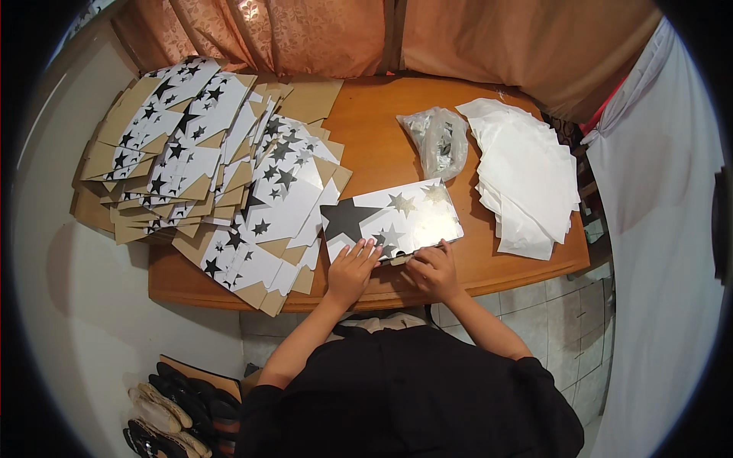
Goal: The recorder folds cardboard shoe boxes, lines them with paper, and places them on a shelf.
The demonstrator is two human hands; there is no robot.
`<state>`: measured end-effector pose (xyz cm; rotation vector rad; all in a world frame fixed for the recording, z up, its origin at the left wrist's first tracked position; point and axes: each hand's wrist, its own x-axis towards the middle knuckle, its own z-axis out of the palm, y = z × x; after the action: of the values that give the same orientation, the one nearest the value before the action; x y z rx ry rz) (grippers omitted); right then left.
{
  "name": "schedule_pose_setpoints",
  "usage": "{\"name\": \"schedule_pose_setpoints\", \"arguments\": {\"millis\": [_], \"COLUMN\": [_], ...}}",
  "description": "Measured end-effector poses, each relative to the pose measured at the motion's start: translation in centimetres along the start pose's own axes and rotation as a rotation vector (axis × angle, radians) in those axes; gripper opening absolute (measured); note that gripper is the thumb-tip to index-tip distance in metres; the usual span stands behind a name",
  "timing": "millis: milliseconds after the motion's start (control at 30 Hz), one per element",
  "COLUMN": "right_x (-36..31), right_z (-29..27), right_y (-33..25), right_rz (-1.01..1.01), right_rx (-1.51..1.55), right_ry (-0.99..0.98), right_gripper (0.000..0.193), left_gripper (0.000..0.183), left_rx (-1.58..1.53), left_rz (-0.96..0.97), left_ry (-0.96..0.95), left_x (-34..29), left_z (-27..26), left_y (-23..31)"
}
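A white cardboard box (412,221) printed with black, grey and gold stars lies at the table's near edge, slightly turned. Its lid is down, and a small brown cardboard flap (400,260) shows along the near side. My left hand (353,269) rests with its fingers stretched over the box's near left edge. At the near right side, my right hand (434,271) has its fingers curled against the edge of the box, beside the flap. Part of its grip is hidden beneath the hand.
Flat star-printed cardboard blanks (221,168) are heaped on the left of the wooden table (366,114). A clear plastic bag (441,141) with small items lies behind the box. White paper sheets (527,175) are stacked at the right. Shoes (172,412) stand lower left.
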<state>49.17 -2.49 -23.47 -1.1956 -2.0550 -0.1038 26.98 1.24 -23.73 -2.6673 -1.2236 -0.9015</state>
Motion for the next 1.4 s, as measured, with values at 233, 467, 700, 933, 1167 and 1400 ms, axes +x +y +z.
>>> {"name": "schedule_pose_setpoints", "arguments": {"millis": [233, 467, 700, 933, 1167, 1400], "right_x": [0.2, 1.4, 2.0, 2.1, 3.9, 3.2], "right_z": [0.5, 0.0, -0.1, 0.1, -0.7, -0.2], "right_y": [0.5, 1.6, 1.5, 1.2, 1.7, 1.9], "right_rz": [-0.051, -0.244, -0.261, -0.135, 0.005, 0.031], "right_rx": [-0.091, -0.091, -0.022, 0.020, -0.071, -0.096], "right_ry": [0.000, -0.044, -0.067, -0.141, -0.223, -0.197], "right_gripper": [0.033, 0.033, 0.035, 0.034, 0.037, 0.034], "left_gripper": [0.030, 0.030, 0.031, 0.030, 0.028, 0.026], "left_rx": [-0.021, -0.044, -0.039, -0.047, -0.073, -0.107], "left_rz": [0.004, -0.005, -0.015, -0.029, -0.043, -0.056], "left_ry": [-0.017, -0.023, 0.004, 0.012, 0.025, 0.004], "left_x": [0.0, 0.2, 0.0, 0.0, 0.0, 0.3], "left_z": [0.2, 0.0, 0.3, 0.2, 0.2, 0.0], "left_y": [-0.3, -0.4, -0.4, -0.3, -0.3, -0.3]}}
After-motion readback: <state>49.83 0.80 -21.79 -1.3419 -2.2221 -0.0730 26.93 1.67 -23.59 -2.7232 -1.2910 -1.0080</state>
